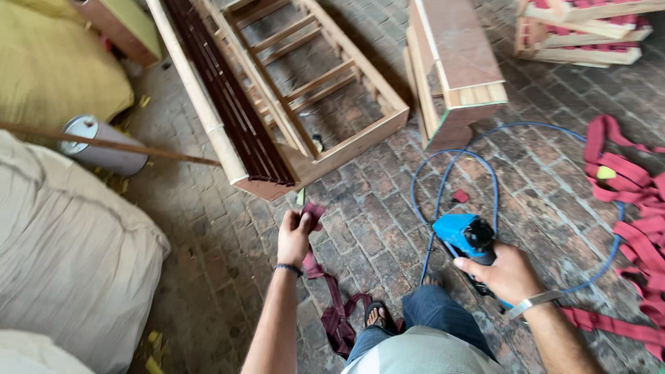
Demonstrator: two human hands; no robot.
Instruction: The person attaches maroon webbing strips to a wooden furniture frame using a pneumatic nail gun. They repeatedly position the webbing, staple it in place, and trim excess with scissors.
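Left hand (294,235) pinched shut on end of long maroon fabric webbing strip (331,294), rest trailing on brick floor (374,228). Right hand (509,273) wrapped closed around blue pneumatic staple gun (465,234) with blue air hose (450,173). Bare wooden sofa frame (305,90) ahead. Best: keep strip taut, untwisted, hose clear of feet.

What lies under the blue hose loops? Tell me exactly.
Under the blue hose lies brick paving, with a small red scrap inside one loop. Near the right hand, the blue tool covers the paving.
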